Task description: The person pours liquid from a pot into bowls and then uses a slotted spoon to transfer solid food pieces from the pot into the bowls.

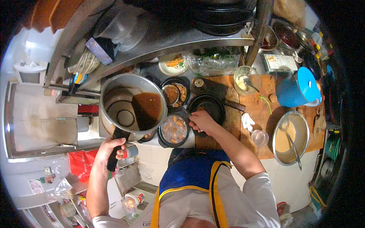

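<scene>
My left hand (113,149) grips the black handle (113,162) of a large metal pot (129,85). The pot is tilted, and brown sauce (148,109) pools along its right side. In my right hand (204,122) is the handle of a ladle (171,95), whose bowl holds brown liquid with small bits. The ladle is over a black bowl (186,82) containing browned food pieces (181,89); whether it touches them I cannot tell. Nearer me, a second black bowl (162,139) holds similar pieces under what looks like clear film. Another dark bowl is partly hidden under the pot.
A black frying pan (212,109) lies beside my right hand, near an opened can (199,83). Rightward on the wooden board (259,109) are a glass bowl (245,77), blue-lidded container (299,87), plastic cup (259,138) and steel batter bowl (303,134). A metal shelf (182,48) overhangs the back.
</scene>
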`<state>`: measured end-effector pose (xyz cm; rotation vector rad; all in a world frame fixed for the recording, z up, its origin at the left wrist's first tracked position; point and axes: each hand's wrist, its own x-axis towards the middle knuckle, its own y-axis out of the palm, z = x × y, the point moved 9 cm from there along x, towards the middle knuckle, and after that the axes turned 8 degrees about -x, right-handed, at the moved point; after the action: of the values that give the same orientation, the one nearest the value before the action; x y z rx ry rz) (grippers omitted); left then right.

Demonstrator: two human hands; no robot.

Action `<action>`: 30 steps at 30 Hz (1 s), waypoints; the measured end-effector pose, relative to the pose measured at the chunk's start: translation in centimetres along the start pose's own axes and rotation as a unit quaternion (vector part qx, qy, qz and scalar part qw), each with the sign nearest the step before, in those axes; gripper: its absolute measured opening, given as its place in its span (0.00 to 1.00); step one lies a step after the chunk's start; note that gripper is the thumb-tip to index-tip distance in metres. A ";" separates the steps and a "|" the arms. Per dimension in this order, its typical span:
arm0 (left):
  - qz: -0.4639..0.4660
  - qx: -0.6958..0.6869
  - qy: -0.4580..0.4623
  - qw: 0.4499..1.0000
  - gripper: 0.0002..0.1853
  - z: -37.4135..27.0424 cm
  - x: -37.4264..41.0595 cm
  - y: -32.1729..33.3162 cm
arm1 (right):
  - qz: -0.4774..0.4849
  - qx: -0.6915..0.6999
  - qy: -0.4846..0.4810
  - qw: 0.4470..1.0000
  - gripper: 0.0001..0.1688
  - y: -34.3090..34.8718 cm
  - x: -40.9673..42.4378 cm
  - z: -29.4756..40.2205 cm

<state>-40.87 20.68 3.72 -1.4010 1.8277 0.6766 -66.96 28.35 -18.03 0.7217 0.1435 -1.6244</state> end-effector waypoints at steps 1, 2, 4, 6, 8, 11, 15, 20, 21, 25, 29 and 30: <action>0.001 0.008 0.002 1.000 0.12 -0.2 0.2 0.1 | 0.005 -0.007 -0.009 1.000 0.13 0.0 0.6 -0.6; 0.001 0.015 0.003 1.000 0.12 -0.4 0.2 0.4 | 0.011 -0.013 -0.017 1.000 0.14 0.0 1.0 -1.1; -0.007 0.022 0.007 1.000 0.11 -0.8 0.2 0.7 | 0.013 -0.024 -0.019 0.999 0.14 0.1 0.6 -0.5; -0.021 0.027 0.009 0.999 0.10 -1.1 0.4 1.0 | 0.007 -0.029 -0.016 0.999 0.14 0.0 0.6 -0.5; -0.024 0.035 0.007 0.999 0.10 -1.5 0.8 1.2 | -0.010 -0.031 -0.008 0.999 0.14 -0.4 0.7 -0.8; -0.026 0.042 0.003 0.999 0.11 -1.6 1.0 1.0 | 0.008 -0.058 0.005 0.998 0.14 -0.1 0.8 -1.0; -0.044 0.071 0.003 0.997 0.12 -1.7 1.1 1.0 | -0.002 -0.062 -0.012 0.998 0.14 -0.2 1.5 -1.5; -0.043 0.076 0.005 0.996 0.12 -1.6 1.4 0.7 | 0.002 -0.060 -0.008 0.998 0.14 0.0 0.8 -0.7; -0.041 0.075 0.005 0.996 0.12 -1.5 1.5 0.6 | 0.001 -0.063 -0.010 0.998 0.14 0.0 0.8 -0.7; -0.033 0.066 0.010 0.997 0.11 -1.6 1.5 0.6 | -0.003 -0.053 -0.006 0.999 0.14 0.0 0.7 -0.4; -0.036 0.073 0.012 0.997 0.11 -1.5 1.3 0.9 | -0.004 -0.053 -0.009 0.999 0.14 0.0 0.8 -0.4; -0.041 0.076 0.013 0.996 0.11 -1.6 1.2 0.8 | 0.007 -0.049 0.000 0.999 0.14 0.1 0.8 -0.4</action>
<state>-42.16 18.96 3.65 -1.3809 1.7909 0.4691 -66.70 27.85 -18.70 0.6463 0.2172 -1.5914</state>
